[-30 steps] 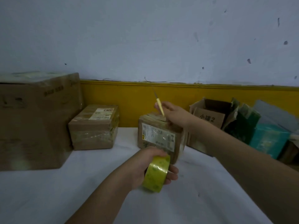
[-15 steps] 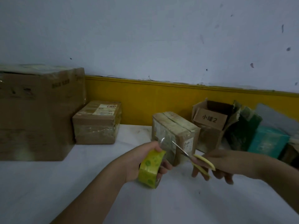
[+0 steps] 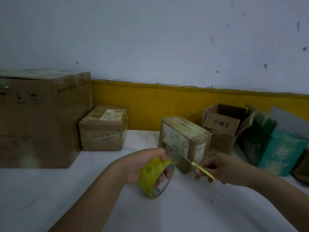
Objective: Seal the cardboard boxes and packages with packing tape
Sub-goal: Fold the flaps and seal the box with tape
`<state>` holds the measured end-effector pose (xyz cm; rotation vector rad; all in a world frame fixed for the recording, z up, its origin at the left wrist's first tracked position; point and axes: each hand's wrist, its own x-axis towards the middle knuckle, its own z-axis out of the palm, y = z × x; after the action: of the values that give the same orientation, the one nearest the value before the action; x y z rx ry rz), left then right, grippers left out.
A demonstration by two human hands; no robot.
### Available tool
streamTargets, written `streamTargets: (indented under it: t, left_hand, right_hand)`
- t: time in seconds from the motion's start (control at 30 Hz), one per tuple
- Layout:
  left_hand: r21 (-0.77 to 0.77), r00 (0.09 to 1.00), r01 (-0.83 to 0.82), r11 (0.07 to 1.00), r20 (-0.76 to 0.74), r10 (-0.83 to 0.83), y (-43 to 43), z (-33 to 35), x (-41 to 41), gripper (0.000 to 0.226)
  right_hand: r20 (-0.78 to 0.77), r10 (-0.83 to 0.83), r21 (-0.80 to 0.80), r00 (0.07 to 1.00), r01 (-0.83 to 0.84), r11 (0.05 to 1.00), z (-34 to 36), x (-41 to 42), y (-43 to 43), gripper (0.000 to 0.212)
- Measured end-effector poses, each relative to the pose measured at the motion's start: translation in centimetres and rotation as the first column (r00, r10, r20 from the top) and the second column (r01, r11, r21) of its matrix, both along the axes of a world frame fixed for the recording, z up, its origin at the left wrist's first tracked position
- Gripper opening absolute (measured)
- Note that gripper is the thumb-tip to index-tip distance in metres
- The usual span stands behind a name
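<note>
White table (image 3: 50, 198), white wall with a yellow band behind. Left hand (image 3: 142, 164) grips the tape roll (image 3: 150, 180): fingers through the core, thumb over the rim. A clear strip (image 3: 174, 155) runs from the roll to the near face of the middle box (image 3: 184, 131), which stands mid-table. Right hand (image 3: 224, 168) pinches yellow-handled scissors (image 3: 203, 170), blades at the strip; blade gap not discernible. Small box (image 3: 103, 131) and large box (image 3: 38, 118) stand to the left, open box (image 3: 224, 129) to the right.
</note>
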<state>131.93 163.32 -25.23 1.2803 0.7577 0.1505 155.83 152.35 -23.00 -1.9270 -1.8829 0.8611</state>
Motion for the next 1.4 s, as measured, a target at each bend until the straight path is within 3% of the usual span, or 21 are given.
streamTargets:
  t: [0.1, 0.17, 0.23, 0.3, 0.4, 0.5, 0.57, 0.6, 0.63, 0.67, 0.7, 0.77, 0.83, 0.87, 1.03, 1.17, 1.33, 1.4]
  left_hand:
    - [-0.002, 0.997, -0.06, 0.998, 0.043, 0.06, 0.7, 0.2, -0.5, 0.033]
    - [-0.018, 0.988, -0.122, 0.992, 0.091, 0.123, 1.1, 0.2, -0.8, 0.025]
    - [-0.035, 0.97, -0.202, 0.979, 0.128, 0.205, 1.3, 0.1, -0.9, 0.023]
    - [-0.056, 0.953, -0.248, 0.967, 0.162, 0.254, 1.3, -0.2, -0.6, 0.023]
    - [-0.074, 0.937, -0.284, 0.956, 0.187, 0.293, 1.1, -0.4, -0.2, 0.024]
    - [-0.084, 0.935, -0.278, 0.957, 0.203, 0.29, 1.1, -0.6, -0.2, 0.025]
    - [-0.087, 0.934, -0.273, 0.958, 0.214, 0.285, 1.2, -0.7, -0.3, 0.026]
    - [-0.087, 0.933, -0.272, 0.958, 0.222, 0.284, 1.3, -0.8, -0.3, 0.026]
    - [-0.089, 0.93, -0.274, 0.958, 0.231, 0.287, 1.3, -0.8, -0.2, 0.025]
    - [-0.091, 0.926, -0.278, 0.956, 0.239, 0.292, 1.3, -0.9, -0.1, 0.024]
    - [-0.093, 0.924, -0.282, 0.955, 0.244, 0.296, 1.3, -0.9, -0.1, 0.023]
    - [-0.094, 0.922, -0.282, 0.955, 0.249, 0.296, 1.1, -1.0, 0.0, 0.023]
    - [-0.094, 0.925, -0.271, 0.958, 0.249, 0.286, 1.0, -1.0, 0.0, 0.021]
    - [-0.093, 0.928, -0.263, 0.96, 0.248, 0.278, 1.0, -1.0, -0.1, 0.02]
    - [-0.083, 0.926, -0.243, 0.966, 0.276, 0.257, 1.0, -1.2, -0.3, 0.022]
    - [-0.019, 0.917, -0.274, 0.962, 0.295, 0.267, 1.3, -1.5, -0.6, 0.035]
    - [-0.015, 0.878, -0.32, 0.947, 0.37, 0.303, 2.9, -0.4, -3.6, 0.045]
    - [-0.044, 0.843, -0.34, 0.939, 0.429, 0.325, 3.5, 0.4, -5.0, 0.046]
  right_hand:
    - [0.069, 0.005, -0.12, 0.998, 0.003, 0.993, -0.5, 1.0, -1.4, 0.017]
    - [0.218, 0.022, -0.155, 0.976, 0.012, 0.988, -0.9, 1.5, -2.7, 0.022]
    - [0.491, 0.075, -0.179, 0.868, 0.016, 0.984, -1.6, 1.1, -3.0, 0.031]
    - [0.655, 0.095, -0.231, 0.75, 0.08, 0.97, -2.0, -0.1, -2.4, 0.041]
    - [0.775, 0.111, -0.256, 0.622, 0.148, 0.955, -1.8, -2.1, -1.2, 0.04]
    - [0.828, 0.052, -0.134, 0.558, 0.108, 0.985, -1.7, -2.6, -0.9, 0.028]
    - [0.812, -0.148, 0.2, 0.565, -0.031, 0.979, -2.0, -2.4, -1.0, 0.023]
    - [0.752, -0.295, 0.431, 0.589, -0.101, 0.897, -1.7, -2.4, -0.8, 0.023]
    - [0.651, -0.41, 0.635, 0.639, -0.162, 0.755, -1.4, -2.5, -0.3, 0.024]
    - [0.547, -0.482, 0.774, 0.685, -0.193, 0.603, -1.0, -2.9, 0.3, 0.025]
    - [0.485, -0.523, 0.828, 0.701, -0.176, 0.532, -0.5, -3.3, 1.4, 0.032]
    - [0.484, -0.526, 0.792, 0.699, -0.094, 0.603, -0.3, -3.6, 3.9, 0.05]
    - [0.476, -0.478, 0.725, 0.738, -0.021, 0.689, -1.0, -3.8, 6.0, 0.05]
    - [0.446, -0.466, 0.729, 0.764, -0.008, 0.685, -1.6, -3.7, 6.6, 0.046]
    - [0.404, -0.485, 0.808, 0.775, -0.055, 0.586, -3.8, -3.5, 7.6, 0.043]
    - [0.408, -0.368, 0.809, 0.835, -0.145, 0.569, -3.6, -3.2, 7.0, 0.047]
    - [0.344, -0.266, 0.885, 0.901, -0.215, 0.414, -4.7, -0.4, 4.9, 0.047]
    - [0.383, -0.222, 0.884, 0.897, -0.286, 0.37, -4.9, 0.5, 4.3, 0.047]
